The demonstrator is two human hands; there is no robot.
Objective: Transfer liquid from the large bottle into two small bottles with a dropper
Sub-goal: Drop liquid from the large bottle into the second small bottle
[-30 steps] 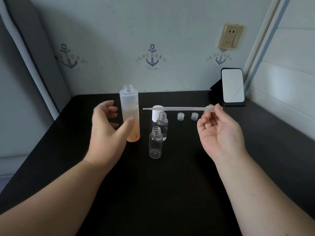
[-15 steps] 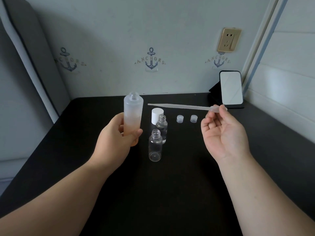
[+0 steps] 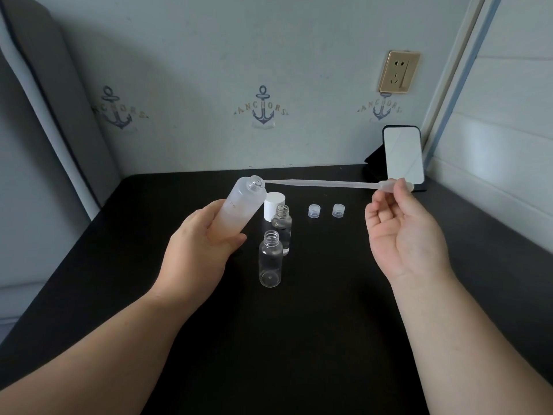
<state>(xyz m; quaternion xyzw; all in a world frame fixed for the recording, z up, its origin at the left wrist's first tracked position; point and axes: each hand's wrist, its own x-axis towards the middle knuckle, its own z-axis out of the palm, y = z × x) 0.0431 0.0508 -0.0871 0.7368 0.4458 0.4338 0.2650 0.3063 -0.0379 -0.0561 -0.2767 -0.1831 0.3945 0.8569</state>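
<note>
Two hands work: left hand grips the tilted large bottle; right hand pinches the dropper bulb, its near-level tip at the bottle's mouth.

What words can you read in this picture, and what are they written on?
"ANCHORS": across the middle anchor sticker on the wall.
"ANCHORS": across the right anchor sticker, under the wall socket.
"ANCHORS": left anchor sticker, only partly clear; the first letter is cut off in shadow.
Small reddish print on the large bottle in the left hand: too small and blurred to read.
No other text shows.
</note>
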